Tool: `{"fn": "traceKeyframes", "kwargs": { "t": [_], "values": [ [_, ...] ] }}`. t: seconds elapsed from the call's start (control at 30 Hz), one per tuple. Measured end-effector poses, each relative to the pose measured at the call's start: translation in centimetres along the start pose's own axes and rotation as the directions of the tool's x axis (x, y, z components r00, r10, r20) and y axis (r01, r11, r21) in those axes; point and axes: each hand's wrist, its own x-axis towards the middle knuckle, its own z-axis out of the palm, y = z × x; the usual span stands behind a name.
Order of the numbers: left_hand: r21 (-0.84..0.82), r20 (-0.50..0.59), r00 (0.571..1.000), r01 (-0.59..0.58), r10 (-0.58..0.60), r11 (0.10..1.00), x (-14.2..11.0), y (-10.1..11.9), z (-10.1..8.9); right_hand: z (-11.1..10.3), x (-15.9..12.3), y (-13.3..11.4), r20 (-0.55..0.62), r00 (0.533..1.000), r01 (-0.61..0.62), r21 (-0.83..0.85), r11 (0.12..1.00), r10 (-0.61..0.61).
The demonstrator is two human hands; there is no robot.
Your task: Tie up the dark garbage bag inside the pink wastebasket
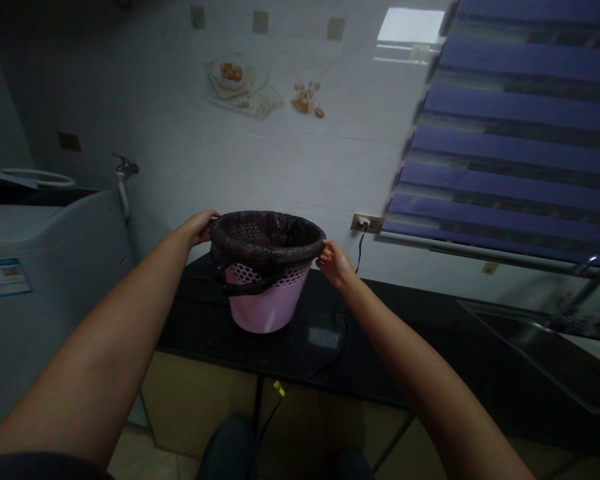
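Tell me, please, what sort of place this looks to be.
Probably a home kitchen that doubles as a laundry corner: a sink with a tap is set in the dark counter, and what looks like a washing machine stands at the left.

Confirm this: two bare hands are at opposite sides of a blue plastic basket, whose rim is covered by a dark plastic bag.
Not right: the head view shows the plastic basket is pink, not blue. The bare left hand and right hand are at opposite sides, and the dark plastic bag covers its rim.
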Motion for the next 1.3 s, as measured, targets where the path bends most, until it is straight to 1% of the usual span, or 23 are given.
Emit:
{"fn": "traceKeyframes", "kwargs": {
  "t": [0.17, 0.5, 0.73, 0.93, 1.1, 1.3],
  "values": [
    [-0.012, 0.034, 0.999, 0.026, -0.025, 1.0, -0.2, -0.1, 0.6, -0.5, -0.5, -0.3, -0.045, 0.999, 0.002, -0.021, 1.0, -0.002],
    [-0.027, 0.071, 0.997, 0.038, -0.036, 0.999, -0.6, -0.6, 1.6, -1.5, -1.2, -0.8, -0.047, 0.999, 0.021, -0.051, 0.998, -0.023],
    [-0.027, 0.109, 0.994, 0.032, -0.029, 0.999, -0.4, -1.1, 2.1, -1.7, -1.7, -1.1, -0.122, 0.992, 0.009, -0.081, 0.997, -0.019],
    [-0.019, 0.085, 0.996, 0.027, -0.025, 0.999, -0.6, -1.2, 2.5, -1.8, -2.2, -1.3, -0.134, 0.991, 0.003, -0.098, 0.995, -0.016],
    [-0.013, 0.122, 0.992, 0.038, -0.036, 0.999, -0.4, -1.2, 2.4, -1.9, -2.2, -1.4, -0.141, 0.99, 0.0, -0.096, 0.995, -0.013],
    [-0.028, 0.129, 0.99, 0.065, -0.061, 0.997, -0.3, -1.4, 2.6, -2.5, -2.3, -1.2, -0.134, 0.991, 0.016, -0.092, 0.996, -0.029]
  ]
}}
